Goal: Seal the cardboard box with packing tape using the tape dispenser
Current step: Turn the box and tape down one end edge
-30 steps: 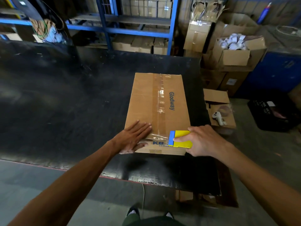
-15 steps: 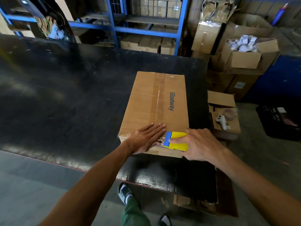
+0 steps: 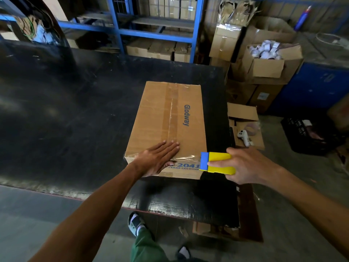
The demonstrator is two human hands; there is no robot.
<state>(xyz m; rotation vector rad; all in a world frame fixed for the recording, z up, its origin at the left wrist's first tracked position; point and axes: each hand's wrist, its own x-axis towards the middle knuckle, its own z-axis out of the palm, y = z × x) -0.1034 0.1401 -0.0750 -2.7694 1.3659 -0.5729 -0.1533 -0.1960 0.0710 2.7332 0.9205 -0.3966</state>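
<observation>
The cardboard box [image 3: 166, 127] lies flat on the black table [image 3: 66, 114], close to the table's near right corner, with the word "Glodway" printed on its top. A strip of clear tape [image 3: 172, 114] runs along the middle seam of the box, from the far edge to the near edge. The left hand [image 3: 157, 159] is open and lies flat on the near part of the box top, fingers stretched and pressed on the tape; the palm reaches over the near edge of the box. The right hand [image 3: 243, 166] is closed around the tape dispenser [image 3: 217, 163], which is yellow with a blue front. The dispenser is at the near right corner of the box, with its blue end touching the box there. A shiny piece of tape goes along the near edge of the box, between the left hand and the dispenser.
</observation>
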